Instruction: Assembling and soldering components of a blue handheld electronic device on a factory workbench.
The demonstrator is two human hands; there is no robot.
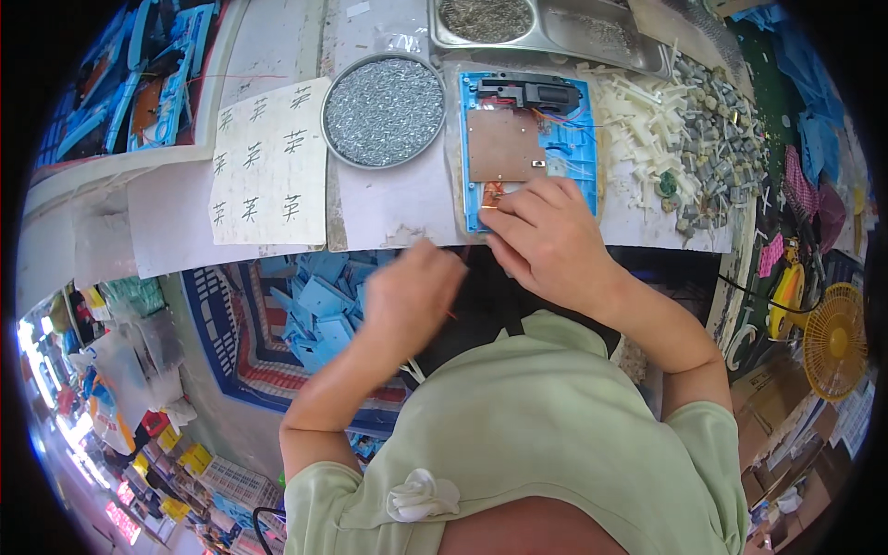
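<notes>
An open blue plastic housing (582, 139) lies on the table in front of me. Inside it are a brown circuit board (504, 146), a black plastic part (527, 92) along the far end, thin coloured wires and some copper-coloured wire (492, 194). My right hand (552, 236) is over the housing's near right end, fingers curled and pressed onto it beside the copper-coloured wire. My left hand (412, 296) is in front of the table edge, apart from the housing. It is blurred but looks curled closed; what it holds, if anything, cannot be made out.
Left of the housing stand a round pan of small metal screws (385, 111) and a sheet with handwriting (268, 166). A metal tray (546, 37) is behind; white plastic parts (638, 120) and small motors (717, 129) lie right. Below is a blue crate (217, 319) of blue pieces.
</notes>
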